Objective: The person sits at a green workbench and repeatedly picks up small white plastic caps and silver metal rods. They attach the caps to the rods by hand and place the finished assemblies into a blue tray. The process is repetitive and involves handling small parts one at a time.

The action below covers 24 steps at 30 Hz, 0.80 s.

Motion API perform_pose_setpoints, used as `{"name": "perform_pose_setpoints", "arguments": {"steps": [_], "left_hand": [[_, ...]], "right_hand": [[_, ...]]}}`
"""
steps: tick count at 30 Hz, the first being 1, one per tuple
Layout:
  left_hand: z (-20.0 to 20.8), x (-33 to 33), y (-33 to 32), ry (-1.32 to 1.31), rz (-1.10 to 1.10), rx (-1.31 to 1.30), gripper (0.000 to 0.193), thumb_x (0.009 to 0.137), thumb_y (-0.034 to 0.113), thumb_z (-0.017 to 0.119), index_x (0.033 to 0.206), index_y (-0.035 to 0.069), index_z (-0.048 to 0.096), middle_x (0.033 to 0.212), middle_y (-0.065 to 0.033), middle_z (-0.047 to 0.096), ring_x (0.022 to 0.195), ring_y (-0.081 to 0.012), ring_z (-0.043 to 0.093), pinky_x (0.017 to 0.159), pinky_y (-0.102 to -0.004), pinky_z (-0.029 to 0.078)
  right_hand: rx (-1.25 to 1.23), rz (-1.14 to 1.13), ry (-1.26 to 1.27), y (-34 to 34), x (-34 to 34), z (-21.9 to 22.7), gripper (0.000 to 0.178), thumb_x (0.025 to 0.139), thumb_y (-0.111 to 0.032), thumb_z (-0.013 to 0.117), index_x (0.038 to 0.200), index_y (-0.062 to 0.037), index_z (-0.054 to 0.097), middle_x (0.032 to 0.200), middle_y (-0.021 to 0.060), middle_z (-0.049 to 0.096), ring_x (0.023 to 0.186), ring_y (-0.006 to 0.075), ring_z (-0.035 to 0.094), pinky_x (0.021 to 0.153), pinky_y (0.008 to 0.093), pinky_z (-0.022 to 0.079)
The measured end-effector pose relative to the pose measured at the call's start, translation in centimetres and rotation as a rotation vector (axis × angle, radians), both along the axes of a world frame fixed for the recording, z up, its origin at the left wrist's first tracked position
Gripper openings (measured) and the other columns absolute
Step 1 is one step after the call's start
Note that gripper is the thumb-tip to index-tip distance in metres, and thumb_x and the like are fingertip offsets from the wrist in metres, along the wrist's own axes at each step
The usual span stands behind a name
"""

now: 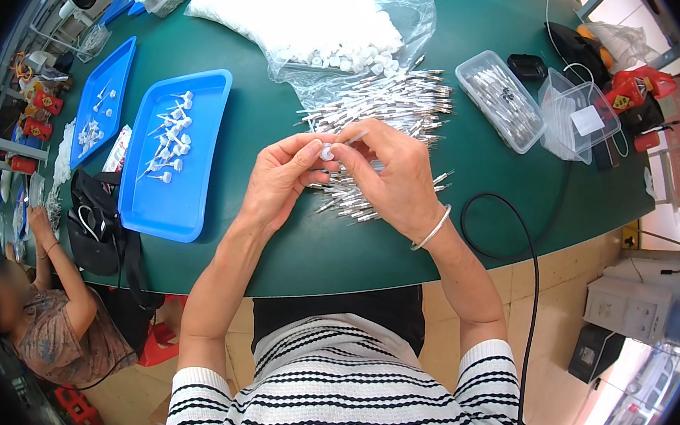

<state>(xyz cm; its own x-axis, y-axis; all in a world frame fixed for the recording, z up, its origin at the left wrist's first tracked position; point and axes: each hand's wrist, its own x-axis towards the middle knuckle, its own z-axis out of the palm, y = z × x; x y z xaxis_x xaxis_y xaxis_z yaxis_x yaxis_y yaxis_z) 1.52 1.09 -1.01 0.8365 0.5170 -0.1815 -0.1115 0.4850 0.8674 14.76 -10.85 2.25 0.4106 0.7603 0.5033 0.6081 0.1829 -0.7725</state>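
A small round white plastic cap (327,152) is pinched between my two hands above the green table. My left hand (277,177) grips it from the left with thumb and forefinger. From the right, the thumb and fingers of my right hand (397,177) close on it too. A short pale rod-like piece (357,137) shows at the right fingers; how it is held is hard to make out. Behind and beneath my hands lies a heap of thin silvery rods (397,101). Beyond it, a large clear bag (292,13) spills similar white caps.
A blue tray (217,135) at left carries capped rods; another blue tray (115,127) lies beyond. At right are a clear rod box (500,101), an open clear container (579,123) and a black cable (531,235). A black bag (98,225) and a seated person (68,319) are at left.
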Motion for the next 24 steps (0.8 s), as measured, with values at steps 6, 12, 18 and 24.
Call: {"name": "perform_pose_setpoints", "arguments": {"steps": [6, 12, 18, 24], "left_hand": [[-0.05, 0.01, 0.06, -0.008, -0.007, -0.051, 0.025, 0.095, 0.015, 0.057, 0.111, -0.003, 0.063, 0.094, -0.0092, 0.068, 0.082, -0.0126, 0.067, 0.069, -0.0208, 0.057], [-0.17, -0.05, 0.20, -0.016, -0.013, -0.082, 0.024, 0.095, 0.015, 0.057, 0.110, -0.003, 0.063, 0.094, -0.0094, 0.068, 0.082, -0.0127, 0.067, 0.069, -0.0202, 0.057], [-0.16, -0.04, 0.16, -0.005, -0.007, -0.093, 0.025, 0.095, 0.016, 0.057, 0.110, -0.003, 0.063, 0.093, -0.0085, 0.068, 0.082, -0.0120, 0.067, 0.069, -0.0203, 0.057], [-0.07, -0.03, 0.15, 0.009, -0.012, -0.095, 0.025, 0.095, 0.017, 0.056, 0.109, -0.002, 0.063, 0.092, -0.0076, 0.067, 0.081, -0.0115, 0.066, 0.069, -0.0200, 0.056]], "right_hand": [[0.013, 0.002, 0.016, 0.12, 0.02, -0.25, 0.010, 0.083, -0.011, 0.066, 0.082, -0.0030, 0.060, 0.072, 0.0102, 0.061, 0.060, 0.0240, 0.059, 0.055, 0.0339, 0.046], [0.031, 0.002, 0.005, 0.10, -0.05, -0.06, 0.009, 0.082, -0.010, 0.066, 0.083, -0.0025, 0.062, 0.073, 0.0104, 0.062, 0.062, 0.0245, 0.060, 0.056, 0.0337, 0.047], [0.057, 0.005, 0.000, 0.23, 0.00, -0.35, 0.009, 0.082, -0.010, 0.067, 0.083, -0.0022, 0.062, 0.074, 0.0108, 0.063, 0.065, 0.0257, 0.062, 0.058, 0.0339, 0.048], [0.058, 0.016, 0.019, 0.20, 0.01, -0.41, 0.008, 0.082, -0.009, 0.067, 0.083, -0.0023, 0.062, 0.075, 0.0110, 0.063, 0.065, 0.0260, 0.062, 0.058, 0.0339, 0.048]]}}
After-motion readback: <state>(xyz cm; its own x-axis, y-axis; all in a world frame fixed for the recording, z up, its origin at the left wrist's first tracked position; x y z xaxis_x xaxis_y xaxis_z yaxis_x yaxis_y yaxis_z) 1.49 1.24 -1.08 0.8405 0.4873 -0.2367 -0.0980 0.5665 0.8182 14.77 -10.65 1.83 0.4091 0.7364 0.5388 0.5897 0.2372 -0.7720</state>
